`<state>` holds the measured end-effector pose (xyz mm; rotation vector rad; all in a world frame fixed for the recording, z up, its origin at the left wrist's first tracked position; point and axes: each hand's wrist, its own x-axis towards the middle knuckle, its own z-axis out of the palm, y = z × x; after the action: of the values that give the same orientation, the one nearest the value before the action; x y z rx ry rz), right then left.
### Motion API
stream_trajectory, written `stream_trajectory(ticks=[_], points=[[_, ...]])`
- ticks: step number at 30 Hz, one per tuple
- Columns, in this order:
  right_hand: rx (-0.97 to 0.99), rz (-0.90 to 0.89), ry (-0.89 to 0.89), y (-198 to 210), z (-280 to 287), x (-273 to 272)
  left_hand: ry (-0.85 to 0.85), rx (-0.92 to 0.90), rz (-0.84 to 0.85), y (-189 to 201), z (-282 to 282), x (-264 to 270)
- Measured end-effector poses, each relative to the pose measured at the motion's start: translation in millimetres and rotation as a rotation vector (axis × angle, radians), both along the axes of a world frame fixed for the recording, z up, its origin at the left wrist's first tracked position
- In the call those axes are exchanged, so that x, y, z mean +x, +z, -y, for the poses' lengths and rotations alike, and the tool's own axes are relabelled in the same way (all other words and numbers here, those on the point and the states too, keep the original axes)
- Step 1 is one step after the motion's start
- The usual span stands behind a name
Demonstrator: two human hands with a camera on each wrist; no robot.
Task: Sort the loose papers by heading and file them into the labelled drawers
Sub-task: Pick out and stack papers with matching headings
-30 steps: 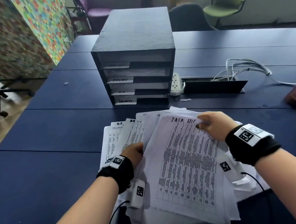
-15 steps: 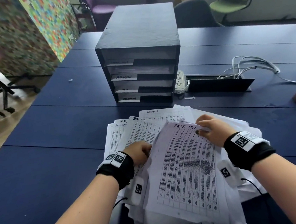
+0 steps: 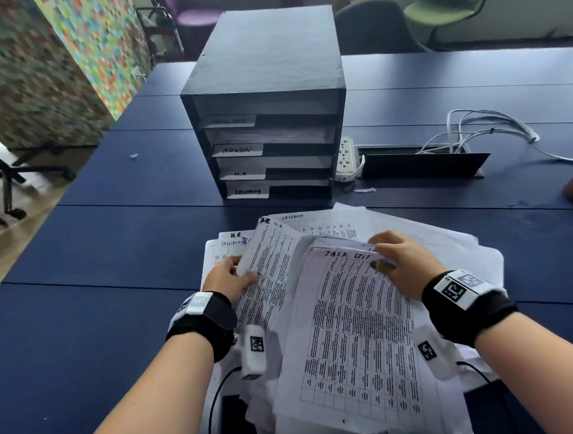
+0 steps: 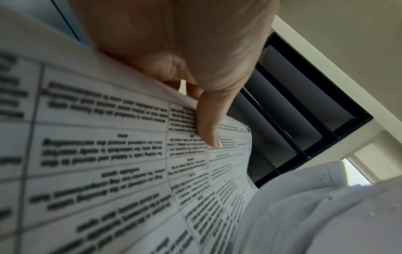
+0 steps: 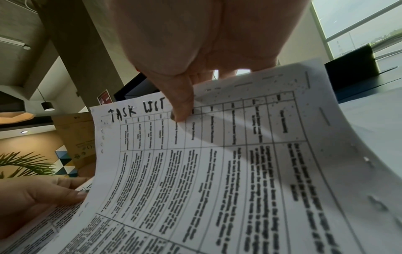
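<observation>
- The left hand (image 3: 230, 280) pinches a printed sheet (image 3: 268, 275) at 9 o'clock of the paper pile (image 3: 448, 250).
- The drawer unit (image 3: 266, 127) stands at 12 o'clock on the surface (image 3: 112, 247); one drawer seems to hold papers already.
- The right hand (image 3: 397, 260) pinches the "TASK LIST" sheet (image 3: 356, 340); most papers are not yet filed.

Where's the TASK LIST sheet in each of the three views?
Head: TASK LIST sheet lower centre, atop the paper pile, top edge pinched by the right hand.
Left wrist: not identifiable; the printed sheet there shows no heading.
Right wrist: fills centre and right, heading at upper left, thumb beside it.
Shared landmark: the right thumb next to the handwritten heading.
</observation>
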<state>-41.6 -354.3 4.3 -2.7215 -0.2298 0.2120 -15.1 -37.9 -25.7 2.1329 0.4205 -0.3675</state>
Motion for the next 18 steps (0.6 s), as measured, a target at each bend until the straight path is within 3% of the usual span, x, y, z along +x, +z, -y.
stream_trajectory(ticks=[10,18], points=[[0.055,-0.021,0.000,7,3,-3,-0.035,-0.163,0.198,18,18,4],[0.114,0.001,-0.026,11,8,-7,-0.027,-0.378,0.223,31,39,4]])
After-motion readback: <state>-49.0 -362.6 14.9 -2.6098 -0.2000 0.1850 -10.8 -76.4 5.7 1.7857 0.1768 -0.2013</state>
